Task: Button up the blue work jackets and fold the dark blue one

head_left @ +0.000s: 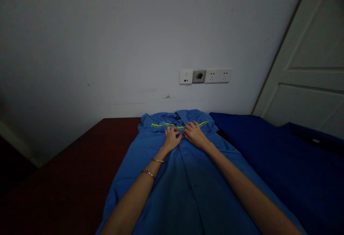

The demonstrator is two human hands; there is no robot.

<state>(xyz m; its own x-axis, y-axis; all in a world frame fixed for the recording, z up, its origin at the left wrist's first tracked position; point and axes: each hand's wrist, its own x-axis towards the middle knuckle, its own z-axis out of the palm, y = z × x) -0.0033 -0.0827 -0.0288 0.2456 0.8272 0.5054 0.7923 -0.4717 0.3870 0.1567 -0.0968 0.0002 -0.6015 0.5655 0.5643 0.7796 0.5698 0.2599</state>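
Note:
A light blue garment point(172, 177), which looks like a work shirt or coat with yellow-green stripes across its upper part, lies spread on the table with its collar end toward the wall. Both hands meet at its front opening, just below the stripes. My left hand point(172, 139) has its fingers bent and pinched on the fabric edge. Close beside it, my right hand point(194, 134) also pinches the front of the garment, fingers curled. Any small fastener between the fingertips is too small to make out. Two bracelets circle the left forearm.
The dark red-brown table point(80, 170) extends to the left. A darker blue cloth point(258, 152) lies along the right side. Behind stands a pale wall point(120, 48) with a row of sockets point(218, 76). A panelled door point(309, 59) is at the right.

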